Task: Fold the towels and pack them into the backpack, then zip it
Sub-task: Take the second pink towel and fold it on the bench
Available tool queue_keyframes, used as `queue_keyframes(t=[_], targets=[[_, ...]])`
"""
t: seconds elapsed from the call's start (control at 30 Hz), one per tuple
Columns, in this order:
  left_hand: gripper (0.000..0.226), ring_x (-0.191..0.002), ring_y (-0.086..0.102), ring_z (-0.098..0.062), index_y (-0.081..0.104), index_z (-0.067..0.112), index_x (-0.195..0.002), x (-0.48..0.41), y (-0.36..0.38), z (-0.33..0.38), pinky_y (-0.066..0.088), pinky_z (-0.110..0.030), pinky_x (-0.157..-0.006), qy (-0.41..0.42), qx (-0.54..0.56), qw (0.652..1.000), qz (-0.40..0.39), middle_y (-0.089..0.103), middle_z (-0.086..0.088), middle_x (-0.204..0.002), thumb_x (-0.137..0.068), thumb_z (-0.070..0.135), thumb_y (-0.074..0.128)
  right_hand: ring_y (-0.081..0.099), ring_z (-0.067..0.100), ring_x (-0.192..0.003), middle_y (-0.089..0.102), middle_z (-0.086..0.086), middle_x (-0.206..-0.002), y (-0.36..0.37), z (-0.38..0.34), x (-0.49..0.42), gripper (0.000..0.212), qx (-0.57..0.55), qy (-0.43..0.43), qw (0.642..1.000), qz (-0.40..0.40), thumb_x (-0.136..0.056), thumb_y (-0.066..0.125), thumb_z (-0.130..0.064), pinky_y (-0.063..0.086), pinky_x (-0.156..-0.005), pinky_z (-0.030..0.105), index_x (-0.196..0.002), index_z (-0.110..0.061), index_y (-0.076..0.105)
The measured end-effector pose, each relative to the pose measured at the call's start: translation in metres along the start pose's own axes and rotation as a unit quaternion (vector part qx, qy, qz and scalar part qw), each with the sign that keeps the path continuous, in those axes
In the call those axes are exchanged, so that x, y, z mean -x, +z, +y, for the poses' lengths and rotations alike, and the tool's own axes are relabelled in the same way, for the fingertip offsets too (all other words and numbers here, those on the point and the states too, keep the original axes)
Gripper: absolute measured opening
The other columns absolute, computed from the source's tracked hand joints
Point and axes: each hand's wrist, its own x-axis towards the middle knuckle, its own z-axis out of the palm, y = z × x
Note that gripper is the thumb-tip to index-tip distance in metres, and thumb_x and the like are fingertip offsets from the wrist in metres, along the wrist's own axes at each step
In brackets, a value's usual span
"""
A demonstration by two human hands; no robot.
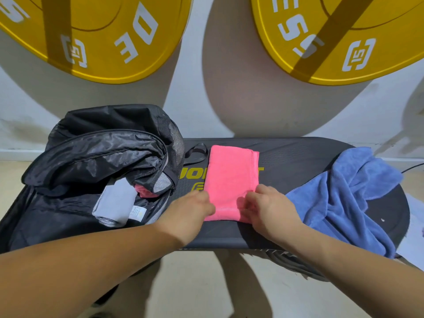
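Observation:
A pink towel (230, 177) lies folded into a narrow strip in the middle of the dark bench (298, 161). My left hand (190, 210) grips its near left corner. My right hand (268, 210) pinches its near right corner, fingers curled into the cloth. The black backpack (103, 152) lies unzipped at the left, its flap thrown back. Inside it a folded grey towel (114, 203) and a bit of another pink cloth (144, 191) show. A blue towel (344, 198) lies crumpled and unfolded at the right end of the bench.
Two big yellow weight plates (103, 37) (344, 37) lean against the white wall behind the bench. A backpack strap loop (195, 152) lies just left of the pink towel. Pale floor shows below the bench's front edge.

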Motion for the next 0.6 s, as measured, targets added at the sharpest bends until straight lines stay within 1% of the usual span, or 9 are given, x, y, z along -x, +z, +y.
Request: queue_keyframes(t=[0.03,0.1,0.17,0.23,0.33,0.4,0.43,0.53,0.6], targets=[[0.023,-0.097,0.055,-0.029,0.066,0.016,-0.095,0.001,0.0,0.004,0.053,-0.044,-0.063,0.019,-0.046,0.998,-0.027,0.055,-0.005,-0.097,-0.08,0.0,0.059,0.055,0.027,-0.068,0.053,-0.001,-0.076,0.001,-0.002,0.001,0.02,0.06,-0.065,0.996,0.007,-0.065,0.081,-0.02,0.029,-0.053,0.03,-0.08,-0.024,0.068],[0.019,-0.104,0.051,-0.029,0.063,0.013,-0.101,0.004,-0.002,0.012,0.054,-0.045,-0.066,0.02,-0.082,0.995,-0.053,0.054,-0.006,-0.106,-0.086,0.005,0.054,0.053,0.026,-0.06,0.054,0.001,-0.07,0.002,-0.007,0.004,0.025,0.134,-0.162,0.977,0.031,-0.052,0.078,-0.014,0.026,-0.054,0.032,-0.075,-0.018,0.068],[0.014,-0.106,0.051,-0.029,0.062,0.013,-0.102,0.006,-0.005,0.016,0.055,-0.046,-0.07,0.018,-0.086,0.995,-0.043,0.053,-0.006,-0.108,-0.092,0.013,0.053,0.053,0.026,-0.064,0.058,0.002,-0.076,0.005,-0.007,0.009,0.017,0.154,-0.214,0.964,0.041,-0.062,0.074,-0.02,0.028,-0.056,0.033,-0.077,-0.016,0.07],[0.012,-0.107,0.05,-0.028,0.061,0.014,-0.102,0.005,-0.005,0.014,0.054,-0.044,-0.068,0.016,-0.084,0.996,-0.038,0.053,-0.005,-0.109,-0.092,0.013,0.054,0.053,0.027,-0.074,0.061,0.003,-0.092,0.009,-0.002,0.013,0.021,0.168,-0.234,0.957,0.032,-0.076,0.065,-0.028,0.035,-0.059,0.036,-0.091,-0.015,0.072],[0.019,-0.104,0.047,-0.025,0.058,0.016,-0.101,0.003,-0.001,0.011,0.051,-0.042,-0.069,0.002,-0.074,0.997,-0.039,0.051,-0.002,-0.107,-0.088,0.002,0.053,0.049,0.028,-0.082,0.059,0.005,-0.106,0.011,0.005,0.013,0.022,0.202,-0.255,0.946,0.005,-0.078,0.065,-0.02,0.037,-0.063,0.039,-0.099,-0.015,0.068],[0.021,-0.099,0.047,-0.025,0.058,0.016,-0.099,0.002,0.0,0.009,0.052,-0.045,-0.073,0.001,-0.071,0.997,-0.028,0.051,-0.001,-0.103,-0.087,0.001,0.052,0.052,0.027,-0.08,0.062,0.003,-0.101,0.013,0.006,0.01,0.026,0.208,-0.257,0.944,-0.014,-0.073,0.069,-0.016,0.04,-0.064,0.037,-0.099,-0.016,0.067],[0.022,-0.098,0.047,-0.026,0.059,0.016,-0.1,0.001,0.001,0.007,0.053,-0.046,-0.075,0.004,-0.067,0.997,-0.022,0.052,-0.002,-0.101,-0.085,0.001,0.051,0.054,0.026,-0.076,0.063,0.002,-0.094,0.012,0.005,0.01,0.028,0.198,-0.247,0.948,-0.018,-0.068,0.071,-0.014,0.042,-0.063,0.036,-0.096,-0.017,0.067],[0.029,-0.1,0.05,-0.028,0.064,0.013,-0.107,-0.001,0.0,0.004,0.052,-0.046,-0.082,0.003,-0.038,0.999,-0.02,0.058,-0.005,-0.103,-0.084,0.002,0.05,0.056,0.026,-0.063,0.059,-0.002,-0.071,0.002,0.001,0.009,0.036,0.103,-0.168,0.98,-0.032,-0.056,0.075,-0.008,0.04,-0.054,0.033,-0.087,-0.02,0.061],[0.035,-0.102,0.054,-0.028,0.067,0.012,-0.114,-0.001,-0.006,0.003,0.049,-0.037,-0.088,-0.015,0.023,0.999,-0.016,0.063,-0.007,-0.107,-0.084,0.006,0.05,0.052,0.028,-0.067,0.053,-0.002,-0.072,-0.004,0.002,0.008,0.031,0.015,-0.107,0.993,-0.04,-0.07,0.067,-0.005,0.034,-0.057,0.033,-0.083,-0.023,0.045]])
